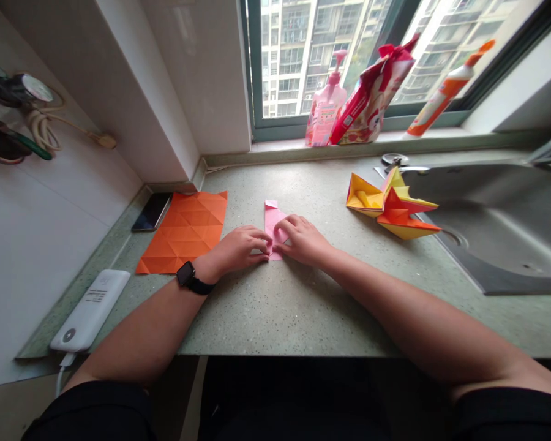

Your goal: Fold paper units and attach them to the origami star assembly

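Note:
A narrow folded piece of pink paper (272,214) lies on the speckled counter in front of me, with a small folded flap at its far end. My left hand (241,248) grips its near left edge, thumb and fingers drawn together. From the other side, my right hand (303,239) has curled fingers on the paper's near right part and covers some of it. The fingertips of both hands almost meet at the near end. To the left, a creased orange sheet of paper (188,229) lies flat beside my left wrist.
Folded yellow-and-orange paper shapes (392,205) stand by the steel sink (487,269). A phone (152,212) and a white power bank (90,310) with a cable lie left. On the windowsill are a pink pump bottle (326,113), a red bag (371,98) and an orange-white bottle (443,98).

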Action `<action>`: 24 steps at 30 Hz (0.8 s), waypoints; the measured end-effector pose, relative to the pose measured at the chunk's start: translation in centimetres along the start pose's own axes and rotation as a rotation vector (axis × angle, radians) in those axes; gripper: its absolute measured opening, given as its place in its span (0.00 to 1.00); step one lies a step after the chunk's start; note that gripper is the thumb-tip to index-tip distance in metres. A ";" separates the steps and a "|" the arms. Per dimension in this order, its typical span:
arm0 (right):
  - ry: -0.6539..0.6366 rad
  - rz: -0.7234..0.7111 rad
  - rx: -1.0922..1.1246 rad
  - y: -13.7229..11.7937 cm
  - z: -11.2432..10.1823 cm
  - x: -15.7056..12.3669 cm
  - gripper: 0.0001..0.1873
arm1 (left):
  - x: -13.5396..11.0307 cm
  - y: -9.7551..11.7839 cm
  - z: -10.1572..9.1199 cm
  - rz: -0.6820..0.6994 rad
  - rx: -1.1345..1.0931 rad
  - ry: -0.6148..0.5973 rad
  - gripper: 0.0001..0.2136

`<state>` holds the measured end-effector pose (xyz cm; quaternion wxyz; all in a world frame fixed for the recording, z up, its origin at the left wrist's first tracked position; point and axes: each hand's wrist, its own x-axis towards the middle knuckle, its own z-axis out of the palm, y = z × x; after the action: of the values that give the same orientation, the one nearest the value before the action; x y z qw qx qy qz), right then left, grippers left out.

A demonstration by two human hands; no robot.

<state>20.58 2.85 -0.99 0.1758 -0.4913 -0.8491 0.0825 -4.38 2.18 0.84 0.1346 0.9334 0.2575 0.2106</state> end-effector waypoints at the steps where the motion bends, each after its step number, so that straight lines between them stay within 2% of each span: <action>1: 0.005 0.002 0.023 0.4 0.0 0.1 0.15 | 0.0 0.1 0.0 0.003 -0.013 -0.005 0.05; 8: 0.007 -0.015 0.093 2.0 -0.2 0.3 0.16 | 0.1 1.1 -0.4 -0.023 0.008 -0.046 0.08; 16: 0.007 -0.016 0.134 1.9 -0.2 0.3 0.13 | 0.2 1.6 -0.6 -0.027 0.085 -0.127 0.08; 21: 0.021 0.003 0.088 1.3 0.1 0.2 0.20 | 0.2 1.6 -0.7 -0.047 0.079 -0.141 0.08; 24: 0.012 0.006 0.067 1.0 0.0 0.1 0.20 | 0.2 1.8 -0.9 -0.064 0.094 -0.168 0.08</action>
<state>21.35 3.40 -1.30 0.1972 -0.4880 -0.8433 0.1083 -3.90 0.96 2.36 0.1187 0.9443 0.2845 0.1148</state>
